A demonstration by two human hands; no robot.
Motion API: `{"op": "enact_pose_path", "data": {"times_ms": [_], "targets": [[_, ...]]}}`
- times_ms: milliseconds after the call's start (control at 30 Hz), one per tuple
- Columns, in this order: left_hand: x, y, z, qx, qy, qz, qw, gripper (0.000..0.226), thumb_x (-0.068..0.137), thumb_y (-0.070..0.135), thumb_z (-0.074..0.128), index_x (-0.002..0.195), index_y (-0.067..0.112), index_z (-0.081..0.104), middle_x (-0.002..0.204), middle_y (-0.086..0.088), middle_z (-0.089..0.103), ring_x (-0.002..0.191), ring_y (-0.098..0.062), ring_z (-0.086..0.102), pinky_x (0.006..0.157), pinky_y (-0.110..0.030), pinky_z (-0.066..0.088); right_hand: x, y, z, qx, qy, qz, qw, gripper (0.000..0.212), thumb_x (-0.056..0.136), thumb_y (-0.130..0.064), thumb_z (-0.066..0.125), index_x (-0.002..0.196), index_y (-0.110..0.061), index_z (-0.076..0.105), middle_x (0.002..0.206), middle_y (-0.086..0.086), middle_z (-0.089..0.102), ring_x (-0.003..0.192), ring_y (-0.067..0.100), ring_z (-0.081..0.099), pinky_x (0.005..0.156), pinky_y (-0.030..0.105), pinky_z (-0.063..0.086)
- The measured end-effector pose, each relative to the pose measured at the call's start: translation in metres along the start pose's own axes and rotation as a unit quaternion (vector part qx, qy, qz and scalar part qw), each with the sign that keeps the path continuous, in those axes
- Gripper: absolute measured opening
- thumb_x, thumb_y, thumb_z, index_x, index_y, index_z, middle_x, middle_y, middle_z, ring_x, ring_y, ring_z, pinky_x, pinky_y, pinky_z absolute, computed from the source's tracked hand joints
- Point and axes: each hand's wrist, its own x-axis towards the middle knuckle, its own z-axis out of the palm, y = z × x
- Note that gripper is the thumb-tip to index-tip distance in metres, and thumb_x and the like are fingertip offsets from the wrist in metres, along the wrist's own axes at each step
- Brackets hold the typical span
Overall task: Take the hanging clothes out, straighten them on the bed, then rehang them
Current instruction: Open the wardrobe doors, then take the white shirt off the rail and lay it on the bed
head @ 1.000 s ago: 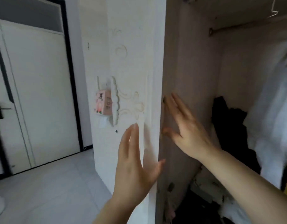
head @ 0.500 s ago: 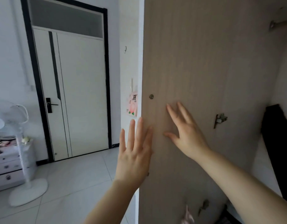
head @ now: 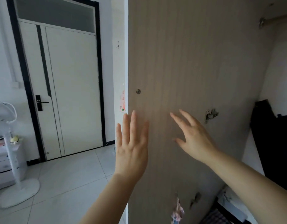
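Observation:
The wardrobe door (head: 180, 62) stands swung open, its brown inner face filling the middle of the view. My left hand (head: 131, 146) is raised at the door's free edge with fingers straight. My right hand (head: 193, 136) is flat against the inner face, fingers spread, left of a metal hinge (head: 210, 115). Inside the wardrobe at the right hangs a dark garment (head: 272, 139). The clothes rail's end (head: 262, 23) shows at the top right. Folded clothes (head: 220, 212) lie at the wardrobe's bottom.
A white room door (head: 66, 88) with a black frame stands at the back left. A white standing fan (head: 10, 151) and a small drawer unit (head: 0, 167) are at the far left. Grey floor tiles (head: 66, 183) lie between them and the wardrobe.
The wardrobe door has swung further open, away from the cupboard. Both hands stayed on it, and my view turned left, so the white hanging clothes have left the picture.

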Motion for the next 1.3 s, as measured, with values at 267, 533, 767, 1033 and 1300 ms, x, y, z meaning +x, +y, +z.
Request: {"op": "enact_pose_path", "data": {"times_ms": [267, 533, 767, 1033, 1300], "targets": [[0.02, 0.093, -0.02, -0.14, -0.032, 0.048, 0.988, 0.062, 0.068, 0.014, 0.076, 0.126, 0.008, 0.055, 0.139, -0.025, 0.041, 0.132, -0.047, 0.031, 0.105, -0.062, 0.015, -0.056, 0.05, -0.065, -0.051, 0.001, 0.077, 0.996, 0.069, 0.083, -0.024, 0.066, 0.144, -0.024, 0.032, 0.149, 0.002, 0.027, 0.135, 0.023, 0.031, 0.111, 0.033, 0.025], [0.046, 0.211, -0.004, -0.336, -0.044, 0.048, 0.94, 0.051, 0.079, 0.023, 0.069, 0.125, 0.004, 0.055, 0.129, -0.023, 0.052, 0.124, -0.041, 0.046, 0.103, -0.059, 0.032, -0.114, 0.117, -0.136, -0.142, 0.016, 0.124, 0.982, 0.061, 0.089, -0.029, 0.059, 0.144, -0.023, 0.033, 0.148, 0.004, 0.03, 0.135, 0.023, 0.031, 0.112, 0.039, 0.029], [0.088, 0.306, 0.043, -0.462, -0.051, 0.093, 0.88, 0.055, 0.078, 0.025, 0.071, 0.125, 0.003, 0.055, 0.124, -0.022, 0.055, 0.116, -0.042, 0.051, 0.097, -0.059, 0.04, -0.133, 0.186, -0.185, -0.266, 0.029, 0.185, 0.946, 0.058, 0.089, -0.024, 0.058, 0.143, -0.019, 0.035, 0.147, 0.008, 0.033, 0.136, 0.025, 0.029, 0.108, 0.027, 0.019], [0.159, 0.394, 0.098, -0.565, -0.071, 0.124, 0.812, 0.056, 0.083, 0.023, 0.067, 0.133, 0.006, 0.048, 0.133, -0.019, 0.048, 0.126, -0.036, 0.042, 0.106, -0.052, 0.033, -0.084, 0.268, -0.233, -0.428, -0.005, 0.231, 0.874, 0.06, 0.097, -0.029, 0.043, 0.149, -0.022, 0.015, 0.157, 0.006, 0.01, 0.144, 0.025, 0.006, 0.116, 0.033, 0.001], [0.21, 0.466, 0.137, -0.587, -0.086, 0.15, 0.791, 0.061, 0.092, 0.04, 0.047, 0.145, 0.02, 0.026, 0.149, -0.007, 0.028, 0.138, -0.021, 0.022, 0.115, -0.038, 0.02, -0.03, 0.343, -0.263, -0.551, -0.056, 0.273, 0.787, 0.067, 0.097, -0.026, 0.041, 0.15, -0.022, 0.001, 0.158, 0.01, -0.004, 0.141, 0.043, -0.008, 0.115, 0.049, 0.001]]}}
